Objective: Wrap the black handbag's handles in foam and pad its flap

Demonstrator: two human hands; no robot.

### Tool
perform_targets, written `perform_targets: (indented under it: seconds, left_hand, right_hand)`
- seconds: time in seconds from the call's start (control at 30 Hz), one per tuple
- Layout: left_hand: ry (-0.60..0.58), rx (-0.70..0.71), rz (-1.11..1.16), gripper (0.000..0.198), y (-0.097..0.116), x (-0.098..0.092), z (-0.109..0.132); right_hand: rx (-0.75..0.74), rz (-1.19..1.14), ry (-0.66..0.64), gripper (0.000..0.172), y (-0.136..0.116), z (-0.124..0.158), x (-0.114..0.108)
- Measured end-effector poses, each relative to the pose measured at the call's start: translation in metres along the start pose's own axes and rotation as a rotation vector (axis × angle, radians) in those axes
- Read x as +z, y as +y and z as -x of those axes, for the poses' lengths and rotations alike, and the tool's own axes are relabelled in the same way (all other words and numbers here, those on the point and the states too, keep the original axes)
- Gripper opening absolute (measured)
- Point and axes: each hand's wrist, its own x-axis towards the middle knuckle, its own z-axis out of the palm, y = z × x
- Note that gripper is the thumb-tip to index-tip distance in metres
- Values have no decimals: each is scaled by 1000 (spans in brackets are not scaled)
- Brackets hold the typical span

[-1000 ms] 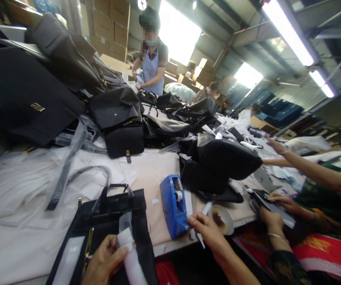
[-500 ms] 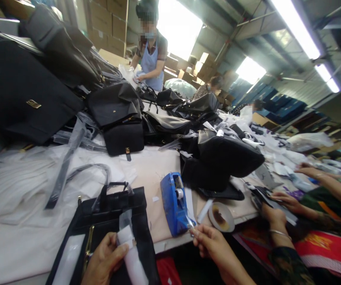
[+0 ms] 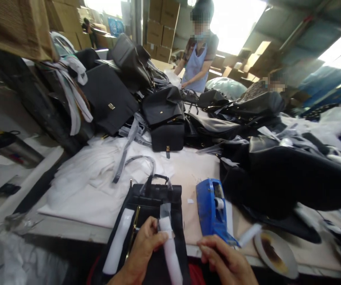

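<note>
A black handbag (image 3: 176, 202) lies in front of me, partly over the table edge. My left hand (image 3: 146, 245) is closed on a white foam wrap (image 3: 172, 257) around the strap on the bag's right side. A second white wrap (image 3: 118, 241) covers the left strap, beside a gold zipper (image 3: 136, 217). Right of the bag, my right hand (image 3: 223, 257) pinches thumb and fingers together, apart from the bag; a small piece of tape at the fingertips barely shows. Just behind that hand stands a blue tape dispenser (image 3: 207, 209).
A roll of tape (image 3: 277, 253) lies at the table's right front. Black bags (image 3: 167, 136) are piled across the back, and a larger one (image 3: 292, 174) sits at right. White sheets (image 3: 90, 178) cover the left. A person in a blue apron (image 3: 198, 67) stands opposite.
My right hand has come away from the dispenser's tape end toward the bag. My left hand still grips the wrap. The view has swung left, and the co-worker's hands at right have left it.
</note>
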Motion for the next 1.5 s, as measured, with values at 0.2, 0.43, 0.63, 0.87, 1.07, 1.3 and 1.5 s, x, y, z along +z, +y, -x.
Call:
perform_targets:
  seconds: [0.2, 0.43, 0.63, 0.87, 1.07, 1.3, 1.5]
  left_hand:
    - [-1, -18, -24, 53, 6, 2, 3]
    - [-27, -65, 13, 55, 10, 0, 2]
    - [-32, -56, 2, 50, 19, 4, 7]
    - [-79, -72, 48, 54, 14, -1, 3]
    - [-99, -60, 62, 56, 12, -3, 3]
    - [-102, -79, 75, 54, 15, -3, 6]
    - [-92, -74, 118, 55, 23, 3, 9]
  right_hand:
    - [-216, -20, -232, 21, -58, -57, 26]
    - [-267, 113, -339, 17, -58, -72, 17]
    - [-246, 132, -403, 15, -68, -75, 16]
    - [-285, 126, -445, 16, -71, -74, 10]
    - [-317, 156, -478, 15, -70, -77, 12]
    - [-260, 215, -538, 18, -77, -84, 10]
    - [-186, 277, -576, 20, -79, -94, 10]
